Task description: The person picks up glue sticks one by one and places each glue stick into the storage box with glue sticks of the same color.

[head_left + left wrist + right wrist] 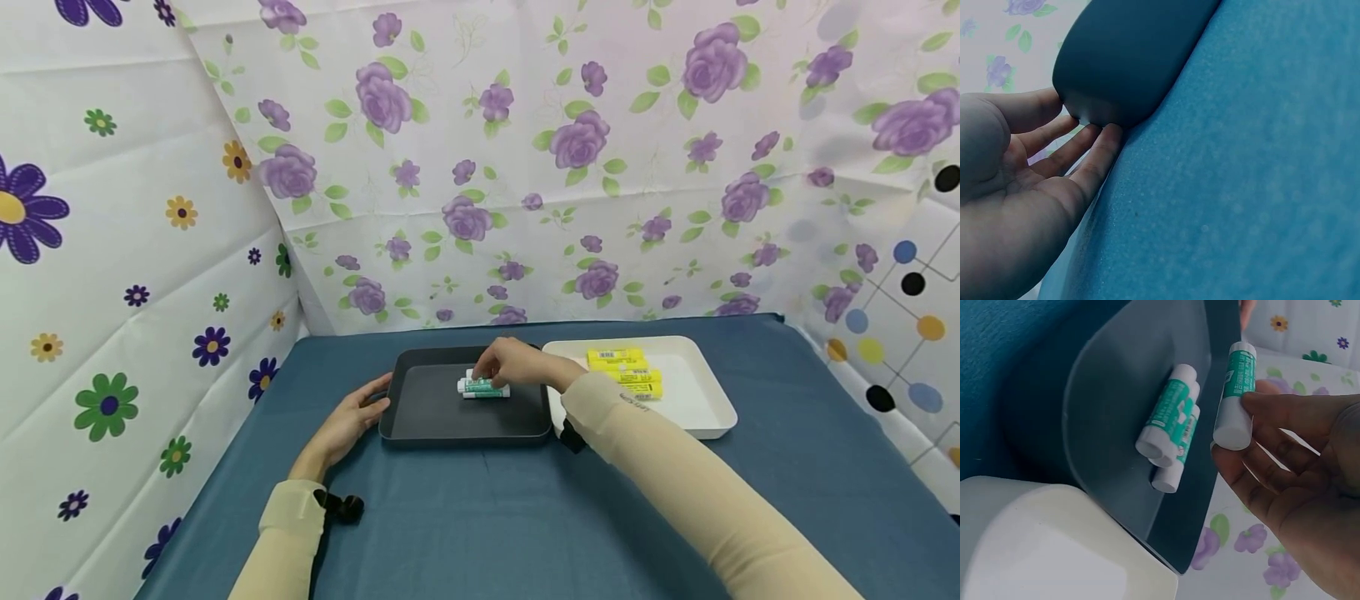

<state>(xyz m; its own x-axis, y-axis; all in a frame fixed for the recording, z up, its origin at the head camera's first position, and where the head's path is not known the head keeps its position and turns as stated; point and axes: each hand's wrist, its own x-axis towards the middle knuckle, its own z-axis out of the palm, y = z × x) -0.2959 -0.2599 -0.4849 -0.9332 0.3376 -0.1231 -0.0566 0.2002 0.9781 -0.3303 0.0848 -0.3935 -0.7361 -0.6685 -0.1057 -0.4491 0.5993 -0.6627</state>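
My right hand (517, 364) is above the dark grey tray (423, 412). In the right wrist view it pinches a green-and-white glue stick (1237, 400) between thumb and fingers, raised off the tray floor. Several matching glue sticks (1165, 415) lie together in the tray beneath it, two or more side by side with one resting higher. At the tray's left end is my left hand (348, 425). The left wrist view shows its thumb and fingertips touching the tray's outer wall (1119, 69), the fingers fairly straight and spread.
A white tray (701, 396) adjoins the dark tray on the right and holds several yellow glue sticks (626, 360). Both stand on a blue tablecloth (480, 517). Flower-patterned sheets (465, 150) hang behind and at the left.
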